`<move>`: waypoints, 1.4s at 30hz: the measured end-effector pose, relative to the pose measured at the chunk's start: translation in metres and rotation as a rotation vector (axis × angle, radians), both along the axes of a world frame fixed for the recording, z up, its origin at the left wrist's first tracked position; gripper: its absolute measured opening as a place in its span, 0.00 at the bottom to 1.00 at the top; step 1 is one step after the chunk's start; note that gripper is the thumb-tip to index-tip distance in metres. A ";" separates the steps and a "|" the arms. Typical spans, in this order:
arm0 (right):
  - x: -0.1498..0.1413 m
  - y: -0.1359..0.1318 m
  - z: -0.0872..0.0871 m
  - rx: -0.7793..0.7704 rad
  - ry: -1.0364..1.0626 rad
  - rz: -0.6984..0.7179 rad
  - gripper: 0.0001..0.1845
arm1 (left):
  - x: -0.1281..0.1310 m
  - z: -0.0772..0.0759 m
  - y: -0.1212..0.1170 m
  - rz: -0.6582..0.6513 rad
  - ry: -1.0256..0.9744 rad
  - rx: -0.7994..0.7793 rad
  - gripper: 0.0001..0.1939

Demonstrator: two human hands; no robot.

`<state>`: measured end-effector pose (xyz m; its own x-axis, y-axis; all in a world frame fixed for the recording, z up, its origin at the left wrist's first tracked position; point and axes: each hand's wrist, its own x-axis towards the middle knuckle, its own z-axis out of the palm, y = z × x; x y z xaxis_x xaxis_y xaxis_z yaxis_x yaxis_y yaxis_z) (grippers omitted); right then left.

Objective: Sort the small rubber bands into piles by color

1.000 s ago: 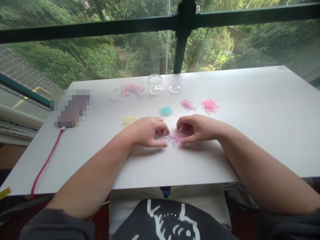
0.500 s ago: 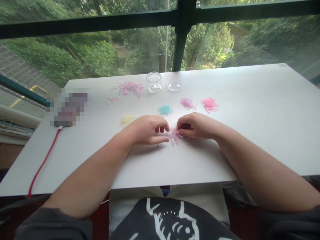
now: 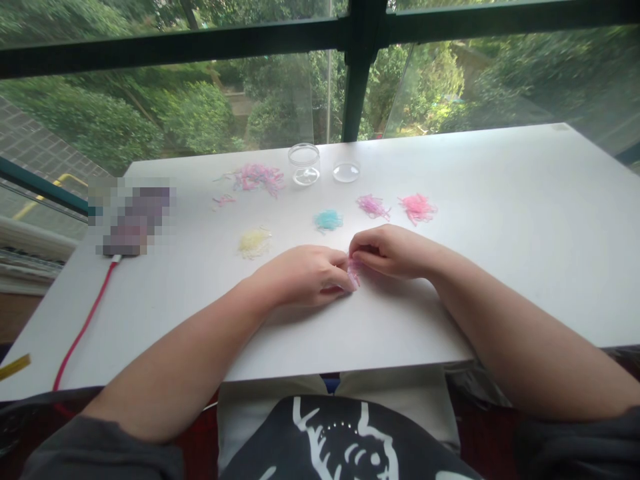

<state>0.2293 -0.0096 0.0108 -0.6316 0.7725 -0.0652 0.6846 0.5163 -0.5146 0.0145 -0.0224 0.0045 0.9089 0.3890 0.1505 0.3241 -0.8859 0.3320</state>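
A small bunch of thin pink-purple rubber bands [image 3: 353, 272] lies on the white table between my two hands, mostly hidden by the fingers. From its left side my left hand [image 3: 313, 275] closes on the bunch, thumb and fingers drawn together. My right hand [image 3: 390, 251] pinches the bunch from the right with thumb and forefinger, other fingers curled. Just beyond the hands are separate piles of similar bands: yellow [image 3: 254, 243], blue [image 3: 328, 220], purple [image 3: 373, 206] and pink [image 3: 418, 208].
A mixed pile of bands [image 3: 259, 177] lies at the back left. Beside it stands a clear round jar [image 3: 305, 165], with a clear lid [image 3: 346, 172] to its right. A blurred-out device [image 3: 140, 220] with a red cable [image 3: 85, 327] lies on the left of the white table [image 3: 500, 267].
My left hand has moved right and closed in on the bunch. My right fingers have gone from spread to pinched. The bunch is gathered tighter, and the yellow pile shows fully.
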 end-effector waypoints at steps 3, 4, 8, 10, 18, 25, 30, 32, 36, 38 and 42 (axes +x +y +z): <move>0.000 0.000 0.000 0.003 -0.006 -0.003 0.10 | 0.003 -0.002 0.000 -0.003 0.014 0.048 0.11; 0.000 0.000 0.001 0.002 -0.006 -0.005 0.10 | 0.004 -0.002 -0.001 -0.001 0.020 0.050 0.11; 0.000 -0.001 0.001 -0.005 0.005 -0.004 0.09 | 0.008 -0.001 -0.002 0.037 -0.007 -0.057 0.08; 0.000 0.000 0.001 -0.004 0.013 0.001 0.09 | 0.009 0.000 -0.001 0.067 -0.048 -0.122 0.08; 0.001 0.000 -0.002 0.011 0.075 0.033 0.08 | 0.003 -0.004 0.006 0.262 -0.282 -0.167 0.05; -0.002 -0.003 -0.002 0.024 0.299 0.094 0.07 | 0.005 -0.007 0.006 0.360 -0.401 -0.215 0.04; -0.008 -0.002 -0.008 -0.026 0.371 0.013 0.11 | 0.006 -0.007 0.006 0.399 -0.429 -0.214 0.05; -0.009 -0.002 -0.009 -0.079 0.382 0.001 0.10 | 0.005 -0.007 0.006 0.418 -0.425 -0.214 0.05; -0.009 -0.002 -0.009 -0.114 0.402 0.001 0.06 | 0.004 -0.006 0.006 0.422 -0.422 -0.224 0.06; -0.009 -0.002 -0.009 -0.105 0.405 0.004 0.05 | 0.003 -0.007 0.006 0.423 -0.414 -0.216 0.05; -0.008 0.001 -0.011 -0.009 0.371 -0.099 0.04 | -0.001 -0.006 0.009 0.449 -0.335 -0.171 0.06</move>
<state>0.2218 -0.0085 -0.0003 -0.5355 0.8317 0.1467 0.4976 0.4511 -0.7409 0.0133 -0.0138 -0.0018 0.5629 0.7692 0.3025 0.5082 -0.6107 0.6072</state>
